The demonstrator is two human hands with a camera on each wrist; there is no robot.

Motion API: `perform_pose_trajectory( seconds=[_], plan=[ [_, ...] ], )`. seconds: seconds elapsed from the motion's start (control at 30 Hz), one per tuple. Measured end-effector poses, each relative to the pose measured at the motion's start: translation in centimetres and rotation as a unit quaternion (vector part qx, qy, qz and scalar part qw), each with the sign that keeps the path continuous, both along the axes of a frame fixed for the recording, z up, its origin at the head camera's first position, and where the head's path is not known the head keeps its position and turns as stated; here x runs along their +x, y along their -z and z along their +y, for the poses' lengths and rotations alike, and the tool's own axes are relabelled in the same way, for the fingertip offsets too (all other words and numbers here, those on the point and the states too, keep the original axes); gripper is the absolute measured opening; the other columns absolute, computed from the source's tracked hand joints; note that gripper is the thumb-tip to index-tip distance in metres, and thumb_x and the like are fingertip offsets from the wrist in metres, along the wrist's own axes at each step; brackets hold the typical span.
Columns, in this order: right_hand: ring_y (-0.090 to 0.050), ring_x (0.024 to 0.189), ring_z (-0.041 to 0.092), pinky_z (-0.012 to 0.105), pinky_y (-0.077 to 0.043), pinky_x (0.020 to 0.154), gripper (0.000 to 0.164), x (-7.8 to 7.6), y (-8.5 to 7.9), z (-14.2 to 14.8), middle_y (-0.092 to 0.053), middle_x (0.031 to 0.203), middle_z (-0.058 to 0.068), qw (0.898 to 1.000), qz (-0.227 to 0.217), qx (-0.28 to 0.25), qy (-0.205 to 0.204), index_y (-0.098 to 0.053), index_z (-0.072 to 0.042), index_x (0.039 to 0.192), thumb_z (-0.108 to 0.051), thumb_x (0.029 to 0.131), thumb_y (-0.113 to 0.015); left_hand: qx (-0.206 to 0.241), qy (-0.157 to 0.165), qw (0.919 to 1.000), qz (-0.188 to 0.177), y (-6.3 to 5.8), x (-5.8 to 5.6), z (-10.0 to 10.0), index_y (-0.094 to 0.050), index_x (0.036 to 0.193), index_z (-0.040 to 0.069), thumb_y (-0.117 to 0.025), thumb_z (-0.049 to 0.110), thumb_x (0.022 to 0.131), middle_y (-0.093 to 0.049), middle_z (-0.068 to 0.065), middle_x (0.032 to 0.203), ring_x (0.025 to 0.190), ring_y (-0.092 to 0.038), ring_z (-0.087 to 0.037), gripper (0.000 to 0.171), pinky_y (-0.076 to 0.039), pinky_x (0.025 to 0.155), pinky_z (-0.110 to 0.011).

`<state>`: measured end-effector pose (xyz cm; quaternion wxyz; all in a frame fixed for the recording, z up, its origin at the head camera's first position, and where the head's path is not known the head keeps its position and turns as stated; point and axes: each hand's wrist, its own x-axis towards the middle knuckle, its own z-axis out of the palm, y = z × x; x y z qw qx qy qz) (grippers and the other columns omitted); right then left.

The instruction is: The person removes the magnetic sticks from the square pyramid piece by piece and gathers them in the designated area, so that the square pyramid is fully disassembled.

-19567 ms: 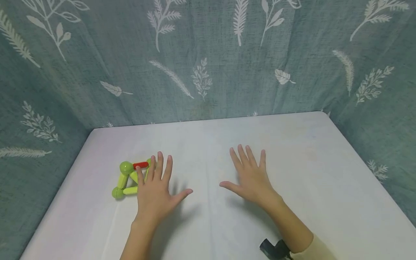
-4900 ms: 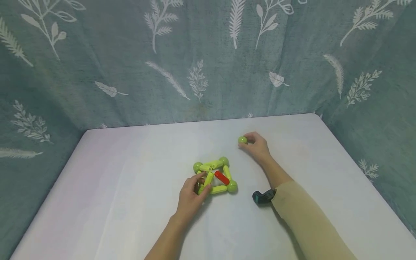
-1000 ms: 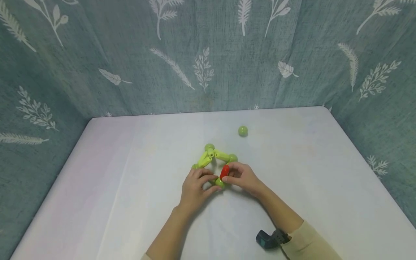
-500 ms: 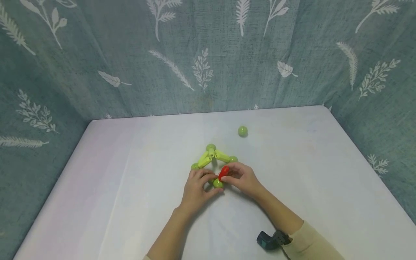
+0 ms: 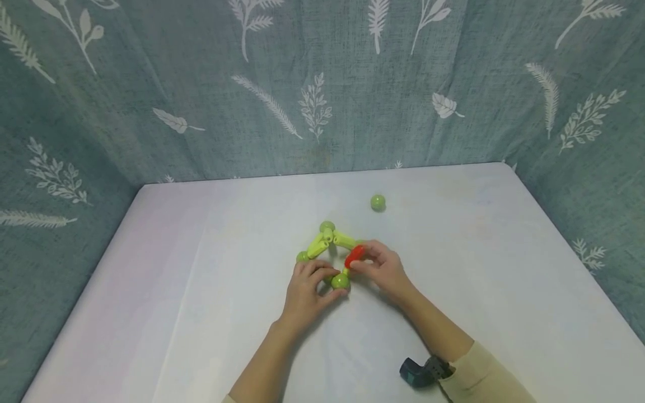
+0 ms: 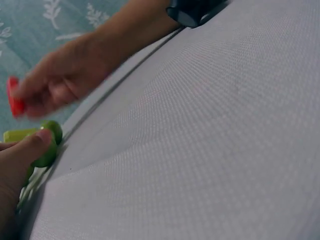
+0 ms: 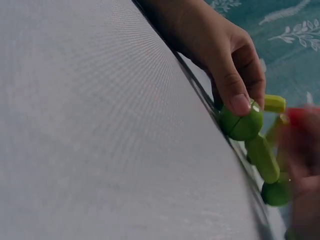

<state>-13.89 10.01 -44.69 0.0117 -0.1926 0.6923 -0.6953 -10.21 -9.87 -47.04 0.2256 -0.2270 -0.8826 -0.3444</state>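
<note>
My left hand grips a green ball at the near corner of a construction toy made of green balls and yellow-green rods. In the right wrist view, the left thumb presses on that ball, and a yellow-green rod runs from it to another ball. Between thumb and fingers of my right hand is a red rod, over the right side of the toy. The left wrist view shows the red rod raised above the ball. Part of the toy is hidden behind my hands.
A loose green ball lies toward the back right of the white table. Patterned green-blue cloth hangs behind the table and along its sides. A dark wrist device is strapped on the right forearm.
Over the last half second my right hand has moved the red rod up and rightward from the held ball. Earlier, it left the loose ball at the back right. My left hand keeps its place.
</note>
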Motion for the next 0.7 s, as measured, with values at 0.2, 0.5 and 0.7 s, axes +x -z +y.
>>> perform_pose_trajectory(
  seconds=[0.2, 0.5, 0.7],
  plan=[
    [-0.061, 0.095, 0.006, 0.020, -0.052, 0.081, 0.037, -1.8, -0.8, 2.0, -0.065, 0.092, -0.010, 0.992, -0.046, -0.009, 0.117, -0.053, 0.007, 0.118, -0.001, 0.085, -0.067, -0.003, -0.005, 0.9998, -0.021, -0.1, 0.2, -0.2, -0.070, 0.094, 0.015, -0.086, 0.029, 0.064, -0.061, 0.000, 0.103, 0.099, -0.048, -0.020, 0.037, -0.045, 0.086, -0.036],
    [-0.062, 0.092, 0.018, 0.010, -0.046, 0.080, 0.050, -3.2, 0.9, 4.0, -0.063, 0.109, 0.015, 0.977, -0.005, 0.124, 0.175, -0.052, -0.006, 0.132, -0.008, 0.085, -0.070, 0.001, 0.002, 0.9998, -0.021, 0.3, 0.2, 0.0, -0.069, 0.094, 0.015, -0.086, 0.030, 0.064, -0.060, 0.001, 0.103, 0.099, -0.047, -0.019, 0.038, -0.045, 0.085, -0.035],
    [-0.063, 0.093, 0.027, 0.015, -0.048, 0.079, 0.049, -3.8, 1.1, 4.0, -0.062, 0.114, 0.014, 0.963, 0.050, 0.195, 0.176, -0.054, -0.009, 0.132, -0.004, 0.085, -0.067, -0.003, 0.001, 0.9997, -0.023, 0.0, 0.1, -0.1, -0.069, 0.095, 0.015, -0.086, 0.030, 0.065, -0.060, 0.001, 0.104, 0.100, -0.047, -0.019, 0.037, -0.046, 0.086, -0.036]
  ],
)
